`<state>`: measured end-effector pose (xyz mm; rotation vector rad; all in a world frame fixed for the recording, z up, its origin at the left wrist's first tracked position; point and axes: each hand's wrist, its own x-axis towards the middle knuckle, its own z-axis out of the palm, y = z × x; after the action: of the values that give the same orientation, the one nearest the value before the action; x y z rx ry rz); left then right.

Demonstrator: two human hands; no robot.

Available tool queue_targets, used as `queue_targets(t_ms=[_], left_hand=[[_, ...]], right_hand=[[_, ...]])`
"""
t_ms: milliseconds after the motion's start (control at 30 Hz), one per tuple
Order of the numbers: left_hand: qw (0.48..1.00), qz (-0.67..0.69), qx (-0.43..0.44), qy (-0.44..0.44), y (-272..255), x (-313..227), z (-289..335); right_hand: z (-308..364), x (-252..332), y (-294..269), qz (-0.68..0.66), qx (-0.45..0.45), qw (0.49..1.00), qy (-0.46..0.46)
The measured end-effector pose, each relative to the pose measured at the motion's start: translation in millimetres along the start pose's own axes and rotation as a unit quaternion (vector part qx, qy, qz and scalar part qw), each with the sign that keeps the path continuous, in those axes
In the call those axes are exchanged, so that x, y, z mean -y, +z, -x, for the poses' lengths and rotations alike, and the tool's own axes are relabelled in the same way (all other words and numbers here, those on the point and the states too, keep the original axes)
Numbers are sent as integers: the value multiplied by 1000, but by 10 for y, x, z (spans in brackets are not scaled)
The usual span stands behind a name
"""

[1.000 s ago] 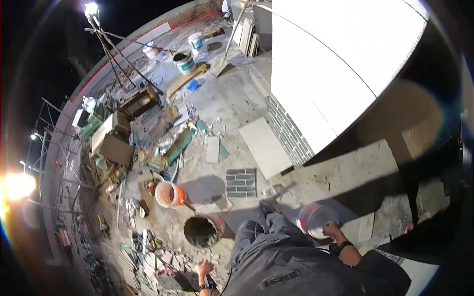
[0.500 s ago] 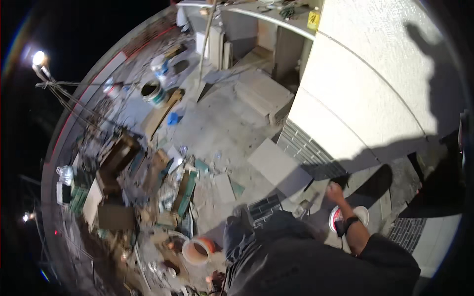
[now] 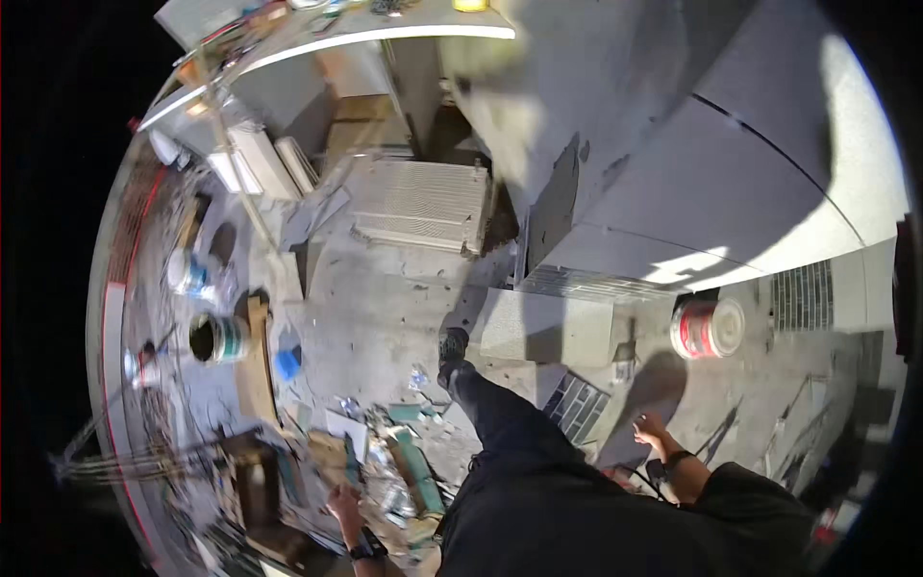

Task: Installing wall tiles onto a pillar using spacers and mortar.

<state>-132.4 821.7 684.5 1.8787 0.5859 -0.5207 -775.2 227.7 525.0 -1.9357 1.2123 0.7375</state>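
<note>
My right hand [image 3: 651, 430] hangs at my right side with its fingers curled in; nothing shows in it. Beyond it stands a white bucket [image 3: 709, 329] with a red label, apart from the hand. My left hand [image 3: 344, 502] swings low on the left, blurred, over a heap of broken boards and rubble [image 3: 409, 462]. Whether its fingers are closed cannot be made out. My leg is stretched forward, the shoe [image 3: 452, 344] on the grey floor. Between that leg and the bucket lie a pale slab [image 3: 548, 327] and a dark brick-patterned panel [image 3: 575, 402].
Ahead, a stack of ribbed pale sheets [image 3: 423, 204] sits before a counter [image 3: 365, 36]. A long pole [image 3: 236, 163] leans at it. At left are an open bucket [image 3: 231, 338], a wooden plank [image 3: 254, 370] and a blue object [image 3: 287, 364]. A tiled wall [image 3: 692, 183] bounds the right.
My view has swung right and moved forward. My left hand and outstretched leg have come into view. My right hand no longer lies above the bucket, which now stands farther off.
</note>
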Motion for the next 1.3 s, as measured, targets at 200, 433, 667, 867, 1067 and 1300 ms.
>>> queue_targets(t_ms=[200,433,667,867,1067,1300], left_hand=[[952,-246,181,-25,806,-1364,-1849],[882,-327,328,87,2905,-3240,-3753],[501,-470,557,466,6392,-3262,-4389],[319,-457,749,358,8447,-1546,-4218],[174,-503,761,372,8949,-151,-3838],[413,-365,810,199,9247,785,-3928]], right_hand=[[-474,2636,-56,-169,-91,978,-78],[-86,4006,-331,-198,-249,943,102],[-1577,4285,738,-224,-301,901,216],[-3660,4137,1835,-177,-245,935,186],[-4812,4065,2140,-188,-351,898,186],[-5016,4110,1983,-82,-610,784,82]])
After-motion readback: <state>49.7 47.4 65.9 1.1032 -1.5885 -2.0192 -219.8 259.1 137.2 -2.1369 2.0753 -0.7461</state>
